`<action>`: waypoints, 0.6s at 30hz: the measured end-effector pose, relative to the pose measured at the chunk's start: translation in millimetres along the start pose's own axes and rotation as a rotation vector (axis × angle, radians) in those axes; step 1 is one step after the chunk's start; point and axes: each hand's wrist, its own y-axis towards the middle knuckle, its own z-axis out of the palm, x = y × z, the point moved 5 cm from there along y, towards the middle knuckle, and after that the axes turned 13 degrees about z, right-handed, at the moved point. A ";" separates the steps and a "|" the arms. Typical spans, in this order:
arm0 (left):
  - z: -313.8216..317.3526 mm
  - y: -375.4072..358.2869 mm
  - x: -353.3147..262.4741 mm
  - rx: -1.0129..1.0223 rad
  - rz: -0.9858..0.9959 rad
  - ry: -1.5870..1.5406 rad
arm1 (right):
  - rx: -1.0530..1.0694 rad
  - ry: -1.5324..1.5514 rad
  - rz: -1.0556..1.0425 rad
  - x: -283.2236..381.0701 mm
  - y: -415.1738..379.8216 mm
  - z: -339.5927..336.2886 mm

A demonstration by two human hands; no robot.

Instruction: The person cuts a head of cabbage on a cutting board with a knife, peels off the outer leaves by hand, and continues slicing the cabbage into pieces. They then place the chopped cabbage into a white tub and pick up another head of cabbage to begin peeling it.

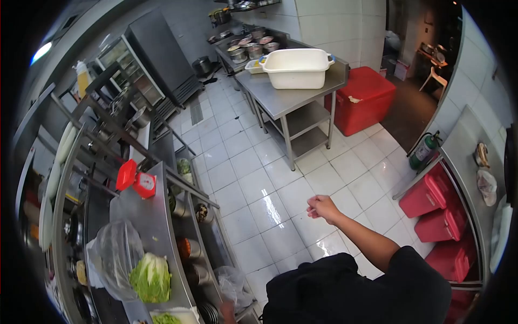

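My right hand point(322, 209) hangs over the white tiled floor, its fingers loosely curled in and nothing seen in them. At the bottom edge, beside the steel counter, only a blurred bit of my left hand point(227, 313) shows; its fingers are hidden. Nearest to it is a clear plastic bag point(233, 285) by the lower shelf. On the counter point(152, 218) lie a head of napa cabbage point(151, 278) and a large clear plastic bag point(117, 254). A white tray point(189, 316) with chopped greens stands at the counter's near end. Farther along is a red kitchen scale point(144, 184).
Ahead, a steel table point(280, 100) bears a white tub point(297, 70); several metal pots point(253, 51) stand behind. Beside it is a red cooler box point(367, 100). To the right are a fire extinguisher point(424, 151) and red lidded bins point(423, 194). The tiled floor point(259, 178) looks shiny.
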 end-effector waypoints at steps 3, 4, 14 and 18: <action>22.6 -11.4 -14.3 0.200 -0.210 -0.214 | 0.041 0.084 -0.021 73.2 44.9 21.3; 28.3 -8.0 -23.7 0.240 -0.242 -0.253 | 0.059 0.094 -0.037 101.9 64.9 29.8; -27.0 153.4 -82.6 0.258 -0.265 -0.379 | 0.002 0.243 -0.100 337.2 240.0 33.5; -123.3 282.8 -134.3 -0.276 0.102 -0.523 | -0.044 0.377 -0.078 380.4 287.8 -14.8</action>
